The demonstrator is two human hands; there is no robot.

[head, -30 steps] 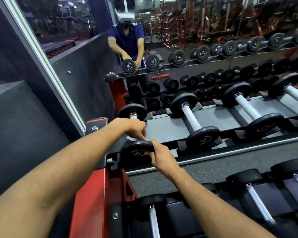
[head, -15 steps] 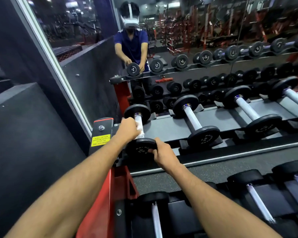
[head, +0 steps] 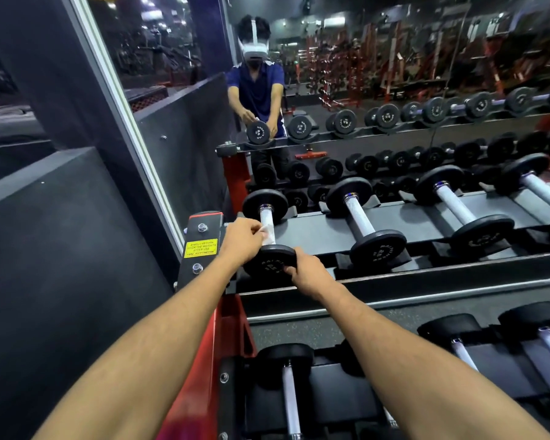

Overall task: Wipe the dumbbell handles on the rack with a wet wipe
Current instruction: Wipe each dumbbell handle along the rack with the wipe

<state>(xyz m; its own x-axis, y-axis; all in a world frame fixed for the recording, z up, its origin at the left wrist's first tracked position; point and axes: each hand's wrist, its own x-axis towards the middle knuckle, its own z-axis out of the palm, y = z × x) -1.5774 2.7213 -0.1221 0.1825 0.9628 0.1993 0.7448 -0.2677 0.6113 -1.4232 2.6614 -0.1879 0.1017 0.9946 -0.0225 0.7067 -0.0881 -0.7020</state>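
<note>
Since a second ago, the left hand (head: 242,238) has slid back along the handle (head: 266,219) of the leftmost dumbbell (head: 269,235), so more of the white bar now shows beyond the fingers. Its grip is closed on a white wipe (head: 269,234), pressed against the near part of the handle just above the front weight (head: 271,262). The right hand (head: 305,270) has stayed on that front weight, fingers clamped over its right edge. This dumbbell lies at the left end of the rack (head: 318,231), on the top shelf, beside a yellow sticker (head: 201,248) on the rack's end post. Further dumbbells lie to the right on the same shelf and on the shelf below. A mirror (head: 394,74) behind the rack reflects the person bent over the dumbbell.
</note>
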